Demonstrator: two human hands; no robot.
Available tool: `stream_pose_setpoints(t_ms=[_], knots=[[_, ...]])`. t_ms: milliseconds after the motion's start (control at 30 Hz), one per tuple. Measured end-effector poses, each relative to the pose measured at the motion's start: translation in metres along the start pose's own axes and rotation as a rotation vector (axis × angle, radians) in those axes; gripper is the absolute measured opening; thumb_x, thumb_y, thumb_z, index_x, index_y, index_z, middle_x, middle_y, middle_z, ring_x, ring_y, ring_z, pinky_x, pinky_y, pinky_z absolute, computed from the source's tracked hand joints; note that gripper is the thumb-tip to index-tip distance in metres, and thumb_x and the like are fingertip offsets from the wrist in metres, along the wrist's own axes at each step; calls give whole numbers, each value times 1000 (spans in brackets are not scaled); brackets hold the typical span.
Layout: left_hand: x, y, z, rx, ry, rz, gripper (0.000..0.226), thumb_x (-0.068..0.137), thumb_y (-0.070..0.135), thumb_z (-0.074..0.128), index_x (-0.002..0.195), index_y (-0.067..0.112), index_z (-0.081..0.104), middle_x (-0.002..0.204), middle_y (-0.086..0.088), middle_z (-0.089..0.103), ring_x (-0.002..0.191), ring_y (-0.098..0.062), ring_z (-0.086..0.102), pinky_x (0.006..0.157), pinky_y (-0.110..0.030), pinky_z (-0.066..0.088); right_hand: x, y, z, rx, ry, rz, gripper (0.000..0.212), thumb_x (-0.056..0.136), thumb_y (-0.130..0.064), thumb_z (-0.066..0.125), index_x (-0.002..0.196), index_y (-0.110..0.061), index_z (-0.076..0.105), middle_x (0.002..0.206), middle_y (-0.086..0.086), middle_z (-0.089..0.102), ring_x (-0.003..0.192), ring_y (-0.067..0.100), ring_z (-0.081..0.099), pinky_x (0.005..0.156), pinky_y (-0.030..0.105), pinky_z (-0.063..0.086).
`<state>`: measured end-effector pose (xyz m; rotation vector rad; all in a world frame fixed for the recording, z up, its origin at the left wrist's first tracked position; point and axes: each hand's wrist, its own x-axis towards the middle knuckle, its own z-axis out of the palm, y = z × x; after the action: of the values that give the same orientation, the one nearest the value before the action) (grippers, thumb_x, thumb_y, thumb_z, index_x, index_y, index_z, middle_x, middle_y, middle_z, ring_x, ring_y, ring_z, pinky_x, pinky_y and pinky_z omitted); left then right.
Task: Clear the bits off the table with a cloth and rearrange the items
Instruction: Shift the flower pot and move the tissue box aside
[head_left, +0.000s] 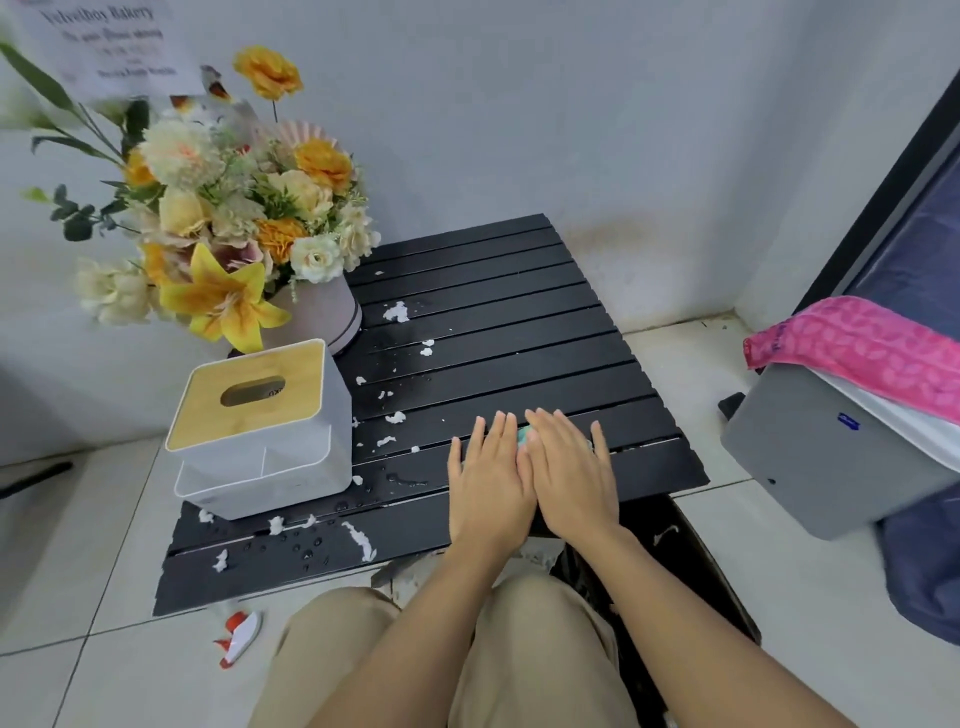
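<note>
Our left hand (488, 480) and right hand (571, 473) side by side, flat, fingers extended, pressing small pale-green cloth (525, 438) onto black slatted worktop (519, 332). White paper bits (363, 540), water drops left of hands. Farther left: white tissue box with wooden lid (260, 431), then flower arrangement in pink round box (234, 228).

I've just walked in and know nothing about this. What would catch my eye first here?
Probably the big bouquet of yellow and cream flowers in a round box at the far left corner of the black slatted table. Next, the white bits and water drops scattered over the table's left half, beside a white tissue box with a wooden lid. Near the front edge, the left hand and right hand press flat, side by side, on a mostly hidden greenish cloth.
</note>
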<state>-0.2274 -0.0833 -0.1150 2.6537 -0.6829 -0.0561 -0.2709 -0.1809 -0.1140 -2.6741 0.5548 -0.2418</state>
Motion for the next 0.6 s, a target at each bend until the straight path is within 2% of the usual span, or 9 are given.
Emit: stream_pose_setpoints(t_ms=[67, 167, 267, 367, 433, 500, 567, 600], knots=[[-1, -1, -4, -32, -21, -5, 51, 103, 39, 15, 152, 26, 25, 159, 10, 20, 148, -9, 7, 121, -39, 2, 0, -5, -3, 47, -15, 16, 63, 97, -48, 4, 148, -28, 34, 153, -12, 35, 146, 4, 18, 121, 39, -2], [2, -1, -8, -167, -94, -11, 49, 103, 39, 22, 150, 25, 30, 159, 8, 21, 148, -10, 6, 120, -38, -2, 1, -6, -8, 163, -38, 78, 43, 104, -32, 25, 144, -26, 41, 151, -9, 40, 145, 5, 19, 121, 42, -5], [7, -8, -30, -369, -98, -25, 48, 102, 34, 38, 147, 18, 37, 158, 4, 26, 149, -13, 7, 119, -36, 1, 8, -18, -18, 212, 74, 89, 37, 102, -30, 39, 137, -23, 52, 146, -7, 46, 145, 10, 22, 118, 46, -8], [13, -20, -73, -514, 75, -23, 45, 99, 32, 48, 141, 17, 47, 153, 3, 37, 147, -14, 15, 120, -35, 12, 21, -49, -31, 312, 172, 34, 33, 100, -31, 44, 129, -21, 57, 138, -5, 53, 142, 16, 31, 120, 49, 3], [16, -32, -111, -585, 222, -31, 40, 97, 29, 53, 135, 18, 54, 148, 3, 44, 144, -13, 24, 118, -35, 20, 31, -77, -40, 450, 196, 7, 30, 99, -32, 46, 125, -23, 59, 131, -5, 58, 134, 19, 42, 116, 53, 22], [18, -49, -153, -640, 347, -48, 35, 95, 27, 55, 129, 20, 58, 141, 5, 50, 137, -11, 35, 114, -34, 29, 42, -111, -49, 617, 196, 19, 29, 99, -32, 48, 124, -23, 58, 127, -6, 58, 125, 16, 48, 108, 43, 37], [21, -74, -185, -659, 430, -85, 31, 94, 27, 57, 124, 20, 61, 132, 7, 54, 128, -10, 44, 108, -33, 36, 53, -143, -54, 770, 174, 38, 29, 99, -29, 50, 126, -21, 57, 125, -6, 58, 120, 13, 51, 100, 30, 40], [22, -88, -198, -677, 461, -116, 30, 93, 28, 58, 122, 21, 61, 128, 9, 55, 124, -11, 47, 105, -34, 40, 59, -158, -54, 828, 159, 47, 29, 98, -27, 52, 126, -21, 57, 123, -6, 58, 118, 12, 51, 97, 27, 39]])
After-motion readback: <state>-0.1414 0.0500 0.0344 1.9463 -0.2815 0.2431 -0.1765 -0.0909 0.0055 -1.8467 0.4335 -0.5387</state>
